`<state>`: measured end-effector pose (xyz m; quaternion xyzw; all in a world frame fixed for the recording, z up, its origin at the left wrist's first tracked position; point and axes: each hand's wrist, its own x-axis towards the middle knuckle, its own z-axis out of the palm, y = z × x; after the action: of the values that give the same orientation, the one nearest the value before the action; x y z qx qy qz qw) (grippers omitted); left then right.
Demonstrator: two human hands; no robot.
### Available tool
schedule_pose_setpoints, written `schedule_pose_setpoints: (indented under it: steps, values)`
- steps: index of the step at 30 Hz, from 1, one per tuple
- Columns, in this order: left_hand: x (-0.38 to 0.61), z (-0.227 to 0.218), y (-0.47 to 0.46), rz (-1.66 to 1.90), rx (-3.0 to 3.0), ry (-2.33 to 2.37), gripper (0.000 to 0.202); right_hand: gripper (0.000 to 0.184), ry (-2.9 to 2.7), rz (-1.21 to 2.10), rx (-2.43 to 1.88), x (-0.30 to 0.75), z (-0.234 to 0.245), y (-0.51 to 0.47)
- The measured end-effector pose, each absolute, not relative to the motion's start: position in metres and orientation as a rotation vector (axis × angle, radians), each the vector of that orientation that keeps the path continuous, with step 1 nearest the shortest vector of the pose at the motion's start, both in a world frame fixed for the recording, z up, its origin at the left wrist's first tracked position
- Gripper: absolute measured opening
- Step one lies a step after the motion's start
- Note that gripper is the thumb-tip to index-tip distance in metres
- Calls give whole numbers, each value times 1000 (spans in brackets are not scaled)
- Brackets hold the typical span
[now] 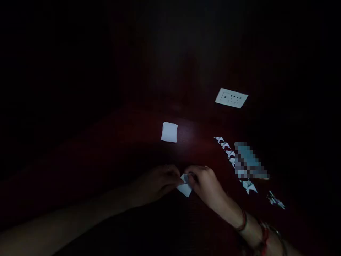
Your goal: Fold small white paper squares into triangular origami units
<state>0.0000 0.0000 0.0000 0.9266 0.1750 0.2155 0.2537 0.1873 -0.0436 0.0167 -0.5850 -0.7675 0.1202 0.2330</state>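
The scene is very dark. Both of my hands meet near the front of a dark red table and pinch a small piece of white paper. My left hand, with a ring on one finger, grips the paper's left side. My right hand, with bracelets on its wrist, grips the paper's upper right part with closed fingers. The paper sticks out below the fingers as a folded corner.
A small white paper square lies on the table beyond my hands. To the right runs a row of several folded white paper pieces. A white socket plate lies further back right.
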Motion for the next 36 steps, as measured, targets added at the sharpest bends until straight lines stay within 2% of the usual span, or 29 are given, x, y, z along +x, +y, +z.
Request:
schedule_pose_setpoints:
  steps: [12, 19, 22, 25, 36]
  values:
    - [2, -2, -3, 554, 2677, 472, 24, 22, -2195, 753, -1409, 204, 32, -43]
    - [1, 6, -8, 535, 2553, 438, 25, 15, -1985, 974, -1443, 209, 12, -35]
    - [1, 7, -8, 555, 2451, 589, 22, 12, -1888, 1017, -1444, 208, 5, -33]
    - [2, 6, -5, 609, 2395, 808, 9, 12, -1796, 979, -1394, 203, 4, -33]
    - [6, 6, -5, 925, 2429, 751, 6, 13, -1946, 402, -1219, 182, 24, -52]
